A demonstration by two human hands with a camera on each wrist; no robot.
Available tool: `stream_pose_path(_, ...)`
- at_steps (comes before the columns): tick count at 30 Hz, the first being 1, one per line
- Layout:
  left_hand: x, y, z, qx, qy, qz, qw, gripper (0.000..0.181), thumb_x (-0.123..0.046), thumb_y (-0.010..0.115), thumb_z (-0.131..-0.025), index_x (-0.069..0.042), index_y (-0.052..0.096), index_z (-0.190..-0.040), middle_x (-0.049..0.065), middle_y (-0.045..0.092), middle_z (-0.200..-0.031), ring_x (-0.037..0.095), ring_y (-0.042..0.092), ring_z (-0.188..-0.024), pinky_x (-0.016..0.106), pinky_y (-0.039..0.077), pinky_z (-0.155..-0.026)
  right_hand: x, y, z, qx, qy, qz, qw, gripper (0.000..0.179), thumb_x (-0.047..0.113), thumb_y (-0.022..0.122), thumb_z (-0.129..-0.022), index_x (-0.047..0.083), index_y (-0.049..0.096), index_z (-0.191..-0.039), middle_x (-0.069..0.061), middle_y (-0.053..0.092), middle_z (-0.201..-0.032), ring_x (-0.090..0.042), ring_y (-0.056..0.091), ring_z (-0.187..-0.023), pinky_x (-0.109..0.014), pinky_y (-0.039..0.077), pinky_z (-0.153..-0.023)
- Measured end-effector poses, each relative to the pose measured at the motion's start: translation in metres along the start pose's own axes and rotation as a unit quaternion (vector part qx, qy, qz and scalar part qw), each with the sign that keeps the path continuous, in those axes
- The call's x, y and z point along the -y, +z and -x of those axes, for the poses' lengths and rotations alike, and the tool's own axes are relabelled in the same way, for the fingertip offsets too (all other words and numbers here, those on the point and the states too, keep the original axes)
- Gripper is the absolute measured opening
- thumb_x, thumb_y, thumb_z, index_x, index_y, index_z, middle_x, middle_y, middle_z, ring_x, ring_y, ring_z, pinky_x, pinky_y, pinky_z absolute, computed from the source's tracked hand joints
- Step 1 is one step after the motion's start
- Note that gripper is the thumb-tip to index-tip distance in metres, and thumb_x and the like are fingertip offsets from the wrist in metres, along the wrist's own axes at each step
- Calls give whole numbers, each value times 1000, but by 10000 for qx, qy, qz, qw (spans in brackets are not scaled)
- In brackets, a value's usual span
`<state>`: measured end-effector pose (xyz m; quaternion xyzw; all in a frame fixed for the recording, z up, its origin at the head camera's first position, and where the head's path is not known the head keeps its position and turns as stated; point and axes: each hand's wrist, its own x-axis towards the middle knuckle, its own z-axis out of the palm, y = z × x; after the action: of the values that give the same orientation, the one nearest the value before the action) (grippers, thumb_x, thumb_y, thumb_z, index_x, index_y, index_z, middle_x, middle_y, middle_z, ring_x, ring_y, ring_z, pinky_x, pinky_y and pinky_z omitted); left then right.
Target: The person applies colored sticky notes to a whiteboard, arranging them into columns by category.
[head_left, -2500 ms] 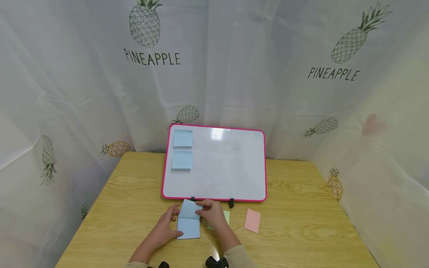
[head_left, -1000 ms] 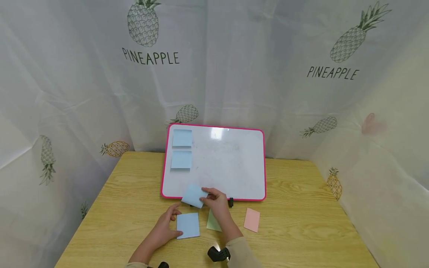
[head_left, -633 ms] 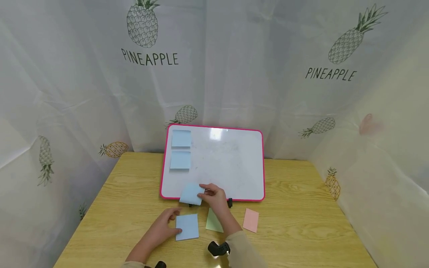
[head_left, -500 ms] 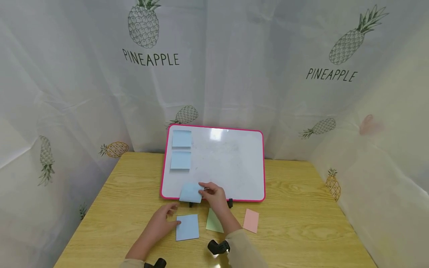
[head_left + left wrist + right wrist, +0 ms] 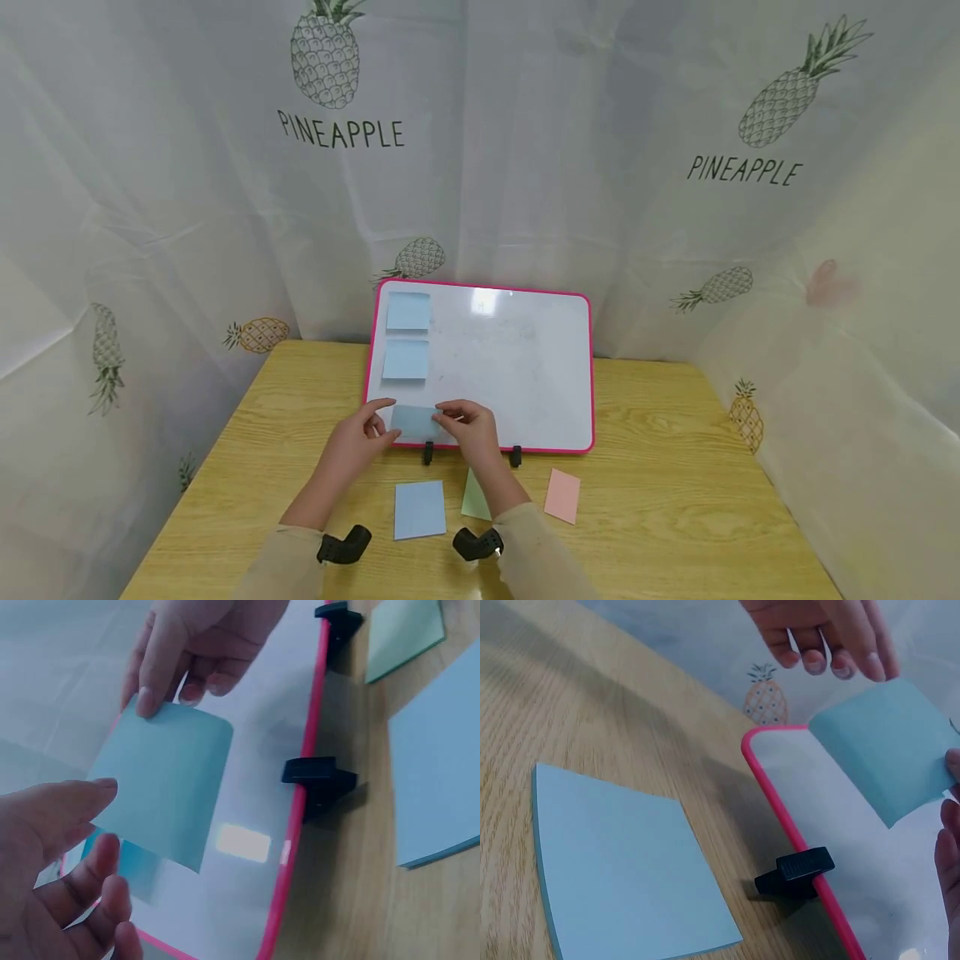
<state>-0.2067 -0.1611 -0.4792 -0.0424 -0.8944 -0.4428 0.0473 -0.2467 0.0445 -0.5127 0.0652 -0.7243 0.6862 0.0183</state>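
Observation:
A single blue sticky note (image 5: 414, 422) is stretched between both hands in front of the whiteboard's (image 5: 517, 367) lower left corner. My left hand (image 5: 354, 442) pinches its left edge with thumb and finger, the other fingers loosely bent. On the opposite edge, the thumb and fingers of my right hand (image 5: 474, 429) pinch the paper. The wrist views show the note (image 5: 169, 776) slightly curved, held close over the board. Two blue notes, an upper one (image 5: 408, 312) and a lower one (image 5: 406, 360), are stuck along the board's left side.
On the wooden table, a blue sticky-note pad (image 5: 420, 510) lies below the board. Beside it are a green pad (image 5: 475, 498), partly covered by the right forearm, and a pink pad (image 5: 562, 496). Black supports (image 5: 428, 453) hold the board's pink-rimmed bottom edge.
My right hand has peeled the blue note off its pad and carried it up to the board. My left hand has left the pad and taken the note's left edge.

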Motion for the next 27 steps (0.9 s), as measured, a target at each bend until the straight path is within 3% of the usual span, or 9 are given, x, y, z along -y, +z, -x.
stream_pose_path(5,-4,-6,-10,230,-8,179,9996,39,-19,76,-86,-8,66,-122,-2,62,-83,17,54,-73,28,45,-58,3,1,0,8,-155,-184,9997,13,10,77,-84,3,77,-94,-5,72,-90,-17,66,-80,-32,56,-74)
stream_pose_path(12,-2,-12,-19,468,-457,260,9975,38,-34,77,-85,-9,73,-113,3,68,-103,20,58,-89,31,49,-66,-1,4,-3,355,-213,-382,9984,14,11,77,-84,2,77,-95,-3,73,-94,-16,67,-87,-28,54,-76)
stream_pose_path(16,4,-14,-23,515,-700,363,9956,39,-39,74,-86,-8,75,-110,7,68,-107,22,58,-91,36,51,-71,8,5,2,680,-194,-559,9959,16,4,74,-86,-5,74,-98,-12,71,-99,-14,66,-87,-27,54,-77)
stream_pose_path(21,12,-13,-28,422,-957,809,9912,31,-25,70,-91,-1,74,-108,8,70,-93,20,63,-83,42,53,-75,10,8,5,843,-200,-601,9944,16,0,73,-85,-8,73,-98,-18,70,-103,-14,66,-89,-26,54,-77)
stream_pose_path(27,19,-8,-32,378,-883,813,9921,30,-6,70,-87,3,69,-116,11,62,-94,19,60,-77,32,51,-66,-3,14,2,892,-284,-514,9943,17,-2,72,-85,-12,71,-99,-19,69,-107,-19,64,-99,-28,55,-80)
